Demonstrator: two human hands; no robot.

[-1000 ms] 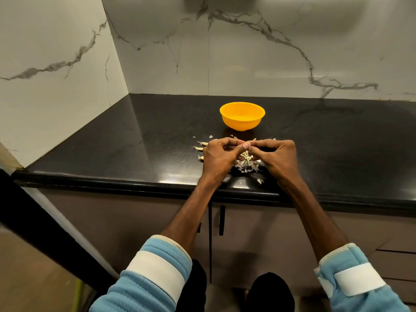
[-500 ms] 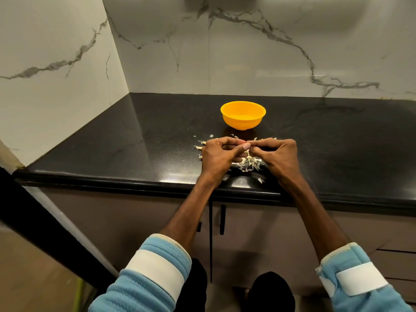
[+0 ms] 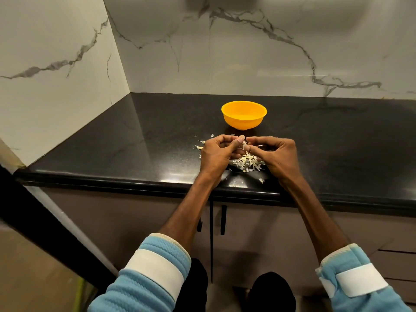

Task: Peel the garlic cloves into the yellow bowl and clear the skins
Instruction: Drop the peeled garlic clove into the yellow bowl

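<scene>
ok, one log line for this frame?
phase: peeling; left hand: pinching garlic clove; right hand: pinching clove; skins: piled on counter; yellow bowl: beyond hands

One yellow bowl point(image 3: 244, 123) stands on one black counter point(image 3: 157, 131), and just in front of the bowl two hands, the left hand point(image 3: 217, 154) and the right hand point(image 3: 278, 155), pinch one garlic clove point(image 3: 244, 144) between them. Nearer than the bowl lies one heap of skins point(image 3: 246, 162), its flakes too many to count, with one loose scrap point(image 3: 261, 180) nearer still. Below the counter, well in front of the bowl, are two dark cabinet handles point(image 3: 223, 219).
</scene>
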